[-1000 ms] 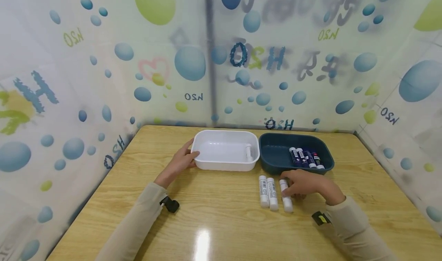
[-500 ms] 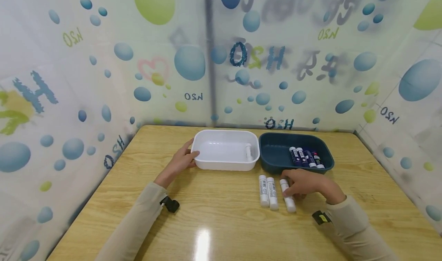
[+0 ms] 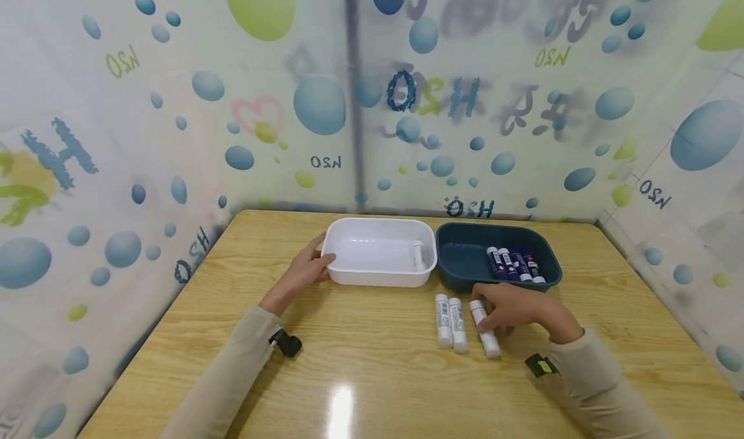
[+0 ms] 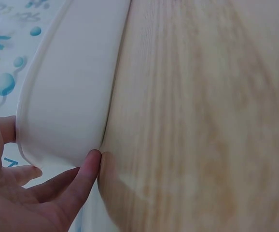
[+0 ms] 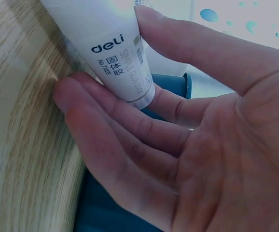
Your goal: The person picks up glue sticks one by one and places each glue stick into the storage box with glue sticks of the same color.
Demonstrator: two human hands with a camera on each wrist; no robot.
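Note:
My left hand holds the left end of a white plastic basin. In the left wrist view, the thumb lies at the basin's rim and a fingertip touches its lower edge. My right hand grips a white glue stick between thumb and curled fingers, in front of a dark teal basin. Its "deli" label shows in the right wrist view, and this glue stick slants across the fingers. Left of that hand, two more white glue sticks lie side by side on the table.
One white tube rests at the right end inside the white basin. Several tubes with dark purple bodies lie in the teal basin's right half. Both basins stand side by side on the wooden table, before a patterned curtain.
The gripped glue stick has turned slightly, its near end swinging to the right. The left hand, both basins and the other two glue sticks stay in place.

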